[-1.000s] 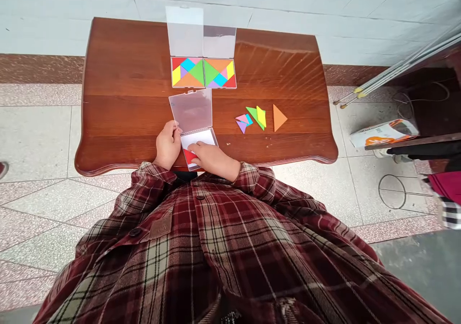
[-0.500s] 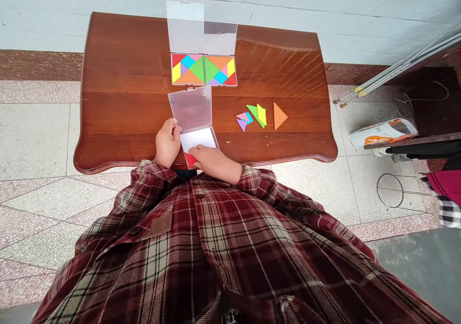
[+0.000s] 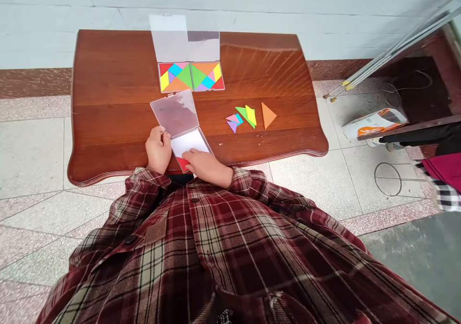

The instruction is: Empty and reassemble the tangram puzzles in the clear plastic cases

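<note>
An open clear plastic tangram case (image 3: 197,139) lies at the table's front edge, its lid (image 3: 175,112) folded back towards the wall. My left hand (image 3: 158,151) is closed on the case's left side near the hinge, thumb and fingers pinched together. In the near corner of the white tray sits a red tangram piece (image 3: 182,163), partly covered by the fingers of my right hand (image 3: 205,165). To the right lie loose pieces: a pink one (image 3: 232,118), a purple one (image 3: 232,126), a blue one (image 3: 239,118), a green one (image 3: 243,114), a yellow one (image 3: 250,116) and an orange triangle (image 3: 267,116).
Two filled tangram cases (image 3: 191,77) stand open side by side farther back, lids up near the wall (image 3: 118,2). They are on a brown wooden table (image 3: 111,98). A white and orange box (image 3: 376,123) and poles (image 3: 374,64) are off to the right.
The camera view has shifted a little. The near case has turned slightly counterclockwise, with both hands still on it. The right fingers stay at the red piece.
</note>
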A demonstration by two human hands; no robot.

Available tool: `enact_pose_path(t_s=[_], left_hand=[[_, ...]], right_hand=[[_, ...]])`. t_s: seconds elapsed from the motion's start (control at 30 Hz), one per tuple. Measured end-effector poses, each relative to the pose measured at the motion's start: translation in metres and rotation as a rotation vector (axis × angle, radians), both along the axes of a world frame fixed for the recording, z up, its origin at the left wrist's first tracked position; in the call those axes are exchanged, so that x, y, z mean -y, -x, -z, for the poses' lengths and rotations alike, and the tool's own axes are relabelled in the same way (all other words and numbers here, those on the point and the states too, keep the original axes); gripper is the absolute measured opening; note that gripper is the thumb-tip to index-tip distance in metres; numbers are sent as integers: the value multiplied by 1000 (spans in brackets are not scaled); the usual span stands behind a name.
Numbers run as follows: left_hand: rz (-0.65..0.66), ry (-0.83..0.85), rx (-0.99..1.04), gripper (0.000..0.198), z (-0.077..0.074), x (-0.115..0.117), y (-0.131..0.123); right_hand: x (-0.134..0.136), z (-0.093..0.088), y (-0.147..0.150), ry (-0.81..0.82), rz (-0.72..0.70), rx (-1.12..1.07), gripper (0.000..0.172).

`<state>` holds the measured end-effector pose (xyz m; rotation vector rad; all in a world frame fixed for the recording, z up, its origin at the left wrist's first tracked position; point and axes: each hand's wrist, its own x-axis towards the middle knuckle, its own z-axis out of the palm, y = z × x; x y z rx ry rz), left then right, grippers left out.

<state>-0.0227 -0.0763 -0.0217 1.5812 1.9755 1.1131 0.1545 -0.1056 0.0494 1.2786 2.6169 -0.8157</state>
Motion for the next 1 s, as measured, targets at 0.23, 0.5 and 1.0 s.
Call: enact_pose_path(t_s=[0.23, 0.5, 1.0], left_hand=[[-15, -22, 113, 16, 14, -15, -6], [14, -38, 93, 16, 14, -21, -8], [9, 15, 152, 18, -1, -18, -8]], right_hand=[[-12, -7, -9, 13, 83, 29, 26], [-21, -1, -23, -12, 127, -119, 27], [-87, -1, -178, -369, 1022, 108, 35]])
